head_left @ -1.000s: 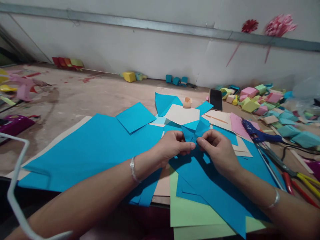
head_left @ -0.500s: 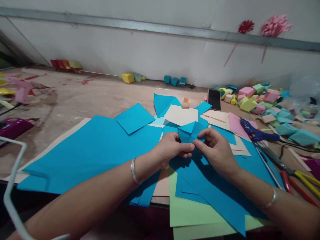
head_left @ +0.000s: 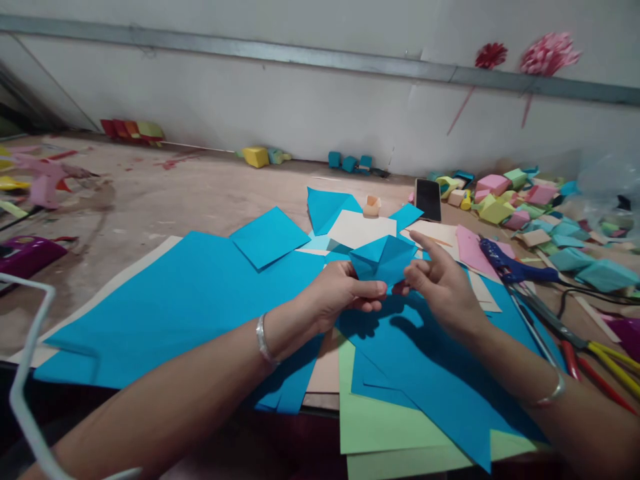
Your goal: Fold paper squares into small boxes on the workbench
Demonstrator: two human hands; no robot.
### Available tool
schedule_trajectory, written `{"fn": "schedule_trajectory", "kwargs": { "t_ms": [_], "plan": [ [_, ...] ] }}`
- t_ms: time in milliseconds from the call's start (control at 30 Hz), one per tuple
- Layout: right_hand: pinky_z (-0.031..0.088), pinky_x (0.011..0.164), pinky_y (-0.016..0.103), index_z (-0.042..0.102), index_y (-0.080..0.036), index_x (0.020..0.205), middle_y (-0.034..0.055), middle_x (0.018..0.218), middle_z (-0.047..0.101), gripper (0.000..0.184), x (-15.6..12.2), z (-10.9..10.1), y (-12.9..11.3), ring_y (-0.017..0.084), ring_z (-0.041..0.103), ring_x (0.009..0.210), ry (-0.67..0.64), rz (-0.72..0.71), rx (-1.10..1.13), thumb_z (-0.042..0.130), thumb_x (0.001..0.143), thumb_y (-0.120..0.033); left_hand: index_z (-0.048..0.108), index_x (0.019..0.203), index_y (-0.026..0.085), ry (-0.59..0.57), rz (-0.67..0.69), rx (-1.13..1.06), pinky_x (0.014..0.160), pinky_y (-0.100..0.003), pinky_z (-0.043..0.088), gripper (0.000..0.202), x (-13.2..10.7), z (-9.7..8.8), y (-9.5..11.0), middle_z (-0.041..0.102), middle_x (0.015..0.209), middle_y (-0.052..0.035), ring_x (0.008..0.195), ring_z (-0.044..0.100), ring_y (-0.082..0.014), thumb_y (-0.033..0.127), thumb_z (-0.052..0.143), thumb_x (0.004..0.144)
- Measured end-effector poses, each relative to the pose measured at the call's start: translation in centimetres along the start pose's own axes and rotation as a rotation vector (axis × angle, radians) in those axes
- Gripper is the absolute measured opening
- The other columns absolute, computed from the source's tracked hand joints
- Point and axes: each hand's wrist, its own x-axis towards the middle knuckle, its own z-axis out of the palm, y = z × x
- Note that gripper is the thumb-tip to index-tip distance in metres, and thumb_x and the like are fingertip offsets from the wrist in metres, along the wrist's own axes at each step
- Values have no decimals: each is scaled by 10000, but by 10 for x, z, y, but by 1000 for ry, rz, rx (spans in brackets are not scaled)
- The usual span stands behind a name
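Both my hands hold a small folded blue paper piece point(head_left: 383, 259) a little above the table. My left hand point(head_left: 343, 293) pinches its lower left edge with closed fingers. My right hand point(head_left: 440, 283) grips its right side, the index finger stretched up. Under my hands lie large blue paper sheets point(head_left: 190, 300), with green sheets point(head_left: 380, 427) at the near edge. A smaller blue square point(head_left: 270, 235) and a cream sheet point(head_left: 363, 230) lie just beyond.
A black phone point(head_left: 429, 199) lies behind the papers. Many folded paper boxes point(head_left: 520, 200) are piled at the right. A blue glue gun point(head_left: 510, 267) and red and yellow handled tools point(head_left: 595, 353) lie right. Paper flowers point(head_left: 547, 52) hang on the wall. A purple object point(head_left: 25, 253) sits left.
The folded blue piece has been lifted and opened out wider between my hands. My right index finger has straightened upward.
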Motion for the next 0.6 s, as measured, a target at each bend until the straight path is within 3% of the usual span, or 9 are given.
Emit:
{"fn": "schedule_trajectory", "kwargs": {
  "t_ms": [167,300,433,500,600],
  "plan": [
    [435,569,281,373,-227,1416,-58,667,534,724,-5,4,1,145,570,636,-37,-25,-58,699,771,-273,701,695,119,40,59,138,499,-204,429,128,1,1,-1,658,596,-38,528,587,-98,195,798,663],
    [375,490,253,377,-232,1422,-92,588,431,747,-8,7,-3,115,496,529,29,25,-147,704,750,-254,704,674,120,74,110,197,512,-224,433,127,3,2,-4,650,580,-32,527,564,-106,181,806,630],
    [444,515,275,377,-232,1422,-112,538,383,793,-9,8,-6,154,584,531,63,81,-152,730,712,-257,681,640,120,109,141,157,544,-244,429,122,5,3,-8,667,623,-46,555,572,-118,175,787,611],
    [460,517,284,398,-229,1404,-112,527,401,777,-8,8,-8,177,621,542,60,105,-141,732,704,-269,665,638,129,101,167,114,561,-252,426,128,5,2,-9,659,625,-33,555,560,-114,154,779,586],
    [497,564,311,435,-205,1365,-67,571,559,713,-8,8,-11,203,665,594,37,133,-115,713,713,-278,654,644,134,69,189,94,571,-253,409,116,3,2,-7,641,615,-23,560,542,-110,100,733,566]
  ]
}}
